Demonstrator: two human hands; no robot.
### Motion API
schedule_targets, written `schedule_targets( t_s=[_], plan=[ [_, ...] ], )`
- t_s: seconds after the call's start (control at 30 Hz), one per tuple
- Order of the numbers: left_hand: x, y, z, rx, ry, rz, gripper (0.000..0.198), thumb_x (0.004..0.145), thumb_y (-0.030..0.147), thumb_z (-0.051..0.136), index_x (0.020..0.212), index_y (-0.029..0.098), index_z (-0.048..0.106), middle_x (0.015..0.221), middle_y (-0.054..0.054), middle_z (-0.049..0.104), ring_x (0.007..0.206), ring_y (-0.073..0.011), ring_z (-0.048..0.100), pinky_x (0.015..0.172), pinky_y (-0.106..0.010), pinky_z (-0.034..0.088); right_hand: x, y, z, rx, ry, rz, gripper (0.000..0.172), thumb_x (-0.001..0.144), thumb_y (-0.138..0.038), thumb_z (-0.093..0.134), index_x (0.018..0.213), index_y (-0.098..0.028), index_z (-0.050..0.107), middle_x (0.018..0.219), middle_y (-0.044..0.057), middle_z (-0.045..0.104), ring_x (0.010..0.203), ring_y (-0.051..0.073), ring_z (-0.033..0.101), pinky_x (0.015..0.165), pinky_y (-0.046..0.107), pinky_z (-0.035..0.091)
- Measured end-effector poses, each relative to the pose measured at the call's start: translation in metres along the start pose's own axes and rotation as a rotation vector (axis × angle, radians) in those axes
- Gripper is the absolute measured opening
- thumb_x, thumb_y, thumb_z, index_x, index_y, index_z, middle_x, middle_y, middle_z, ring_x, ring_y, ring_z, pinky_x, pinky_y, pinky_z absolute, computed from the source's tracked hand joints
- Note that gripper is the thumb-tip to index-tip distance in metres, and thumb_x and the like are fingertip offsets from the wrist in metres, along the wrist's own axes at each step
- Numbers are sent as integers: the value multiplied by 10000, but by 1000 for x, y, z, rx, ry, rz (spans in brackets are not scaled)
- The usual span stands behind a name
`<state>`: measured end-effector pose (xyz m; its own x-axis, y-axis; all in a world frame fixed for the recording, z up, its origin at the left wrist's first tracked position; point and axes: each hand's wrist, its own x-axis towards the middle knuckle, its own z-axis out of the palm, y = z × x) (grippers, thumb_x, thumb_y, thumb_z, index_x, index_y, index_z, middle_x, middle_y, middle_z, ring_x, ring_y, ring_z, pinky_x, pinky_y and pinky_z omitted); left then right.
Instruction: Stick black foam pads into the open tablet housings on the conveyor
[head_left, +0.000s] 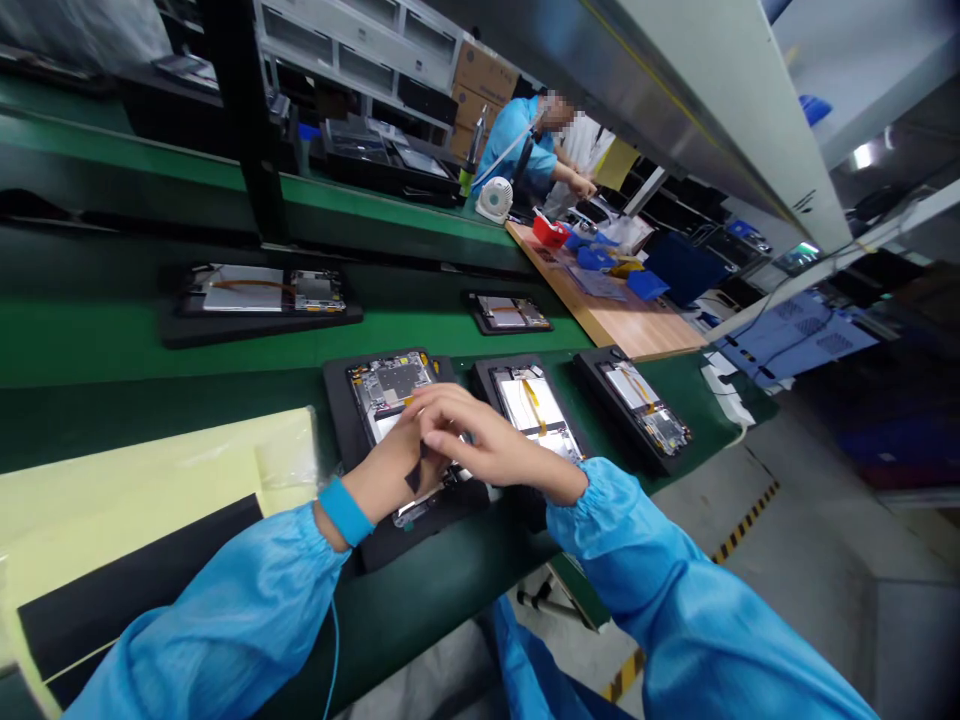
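My left hand (390, 472) and my right hand (480, 440) meet above an opened tablet-sized device (390, 395) with exposed metal shielding and circuit parts, lying in a black holder (346, 425). A small black strip of film (413, 473) hangs from under my left hand's fingers. My right hand's fingers lie over the left hand, hiding the device's middle. A blue wristband (346, 511) circles my left wrist. To the right, a second opened device (534, 408) sits close to my right hand without being touched.
More opened devices in black holders (636, 408) lie along the green conveyor belt (97, 345). A pale yellow sheet (142, 500) and a black sheet (127, 590) lie at left. Beyond, a co-worker in a blue smock (517, 150) stands by a wooden table (607, 310) holding red and blue trays.
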<state>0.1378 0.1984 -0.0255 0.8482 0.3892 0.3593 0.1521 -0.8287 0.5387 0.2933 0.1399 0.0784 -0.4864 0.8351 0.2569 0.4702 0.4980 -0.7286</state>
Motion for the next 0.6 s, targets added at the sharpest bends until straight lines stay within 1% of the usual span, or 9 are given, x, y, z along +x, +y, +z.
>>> schedule_targets(
  t_s=[0.07, 0.13, 0.17, 0.23, 0.3, 0.37, 0.47, 0.53, 0.6],
  plan=[
    [7, -3, -11, 37, -57, 30, 271, 1021, 164, 446, 1103, 170, 704, 1152, -142, 746, 1143, -298, 687, 1066, -498, 537, -9, 5, -4, 117, 212, 134, 156, 1060, -326, 566, 945, -222, 587, 1215, 117, 701, 1253, 243, 618, 1118, 446, 476],
    [12, -6, -20, 66, -102, 52, 300, 1030, 143, 423, 1144, 184, 697, 1191, -133, 744, 1155, -297, 690, 1082, -515, 515, -19, 11, -6, 243, 418, 230, 190, 1031, -390, 621, 943, -223, 601, 1156, 93, 694, 1162, 230, 640, 1056, 409, 499],
    [13, -8, -23, 75, -116, 57, 319, 1031, 133, 413, 1176, 192, 692, 1226, -128, 739, 1172, -294, 688, 1091, -515, 506, -24, 14, -6, 298, 495, 256, 206, 1012, -411, 651, 940, -222, 612, 1133, 81, 689, 1131, 222, 639, 1032, 388, 502],
    [13, -10, -26, 91, -133, 55, 348, 1032, 121, 397, 1205, 197, 689, 1286, -128, 723, 1211, -295, 678, 1108, -515, 491, -33, 18, -5, 375, 585, 278, 232, 966, -438, 713, 928, -221, 640, 1101, 64, 680, 1093, 211, 629, 994, 356, 497],
    [11, -11, -27, 101, -141, 46, 352, 1036, 134, 393, 1211, 192, 693, 1330, -139, 706, 1244, -301, 664, 1118, -513, 483, -40, 22, -3, 436, 620, 321, 261, 913, -455, 768, 910, -217, 663, 1093, 59, 673, 1050, 202, 617, 933, 329, 497],
    [9, -12, -26, 99, -148, 40, 367, 1034, 137, 384, 1238, 201, 682, 1377, -134, 690, 1277, -293, 649, 1141, -504, 468, -45, 25, -1, 513, 609, 416, 291, 851, -462, 821, 894, -211, 679, 1043, 47, 667, 950, 183, 602, 822, 296, 492],
    [7, -16, -24, 80, -147, 18, 472, 975, 59, 343, 1315, 225, 624, 1419, -103, 679, 1309, -263, 633, 1202, -505, 415, -51, 33, -1, 653, 530, 571, 319, 796, -448, 855, 923, -205, 691, 843, -2, 613, 727, 135, 528, 643, 258, 427],
    [8, -19, -23, 69, -133, -14, 538, 916, 10, 323, 1331, 226, 588, 1379, -91, 698, 1269, -248, 652, 1235, -524, 373, -54, 39, 1, 727, 479, 630, 350, 787, -462, 843, 959, -205, 678, 726, -42, 536, 619, 113, 456, 567, 244, 371],
    [9, -21, -22, 64, -116, -52, 550, 874, -9, 320, 1301, 225, 576, 1285, -76, 724, 1180, -239, 683, 1248, -535, 348, -56, 47, 4, 799, 437, 670, 381, 787, -494, 819, 975, -208, 651, 661, -72, 474, 554, 99, 392, 525, 235, 325]
  ],
)
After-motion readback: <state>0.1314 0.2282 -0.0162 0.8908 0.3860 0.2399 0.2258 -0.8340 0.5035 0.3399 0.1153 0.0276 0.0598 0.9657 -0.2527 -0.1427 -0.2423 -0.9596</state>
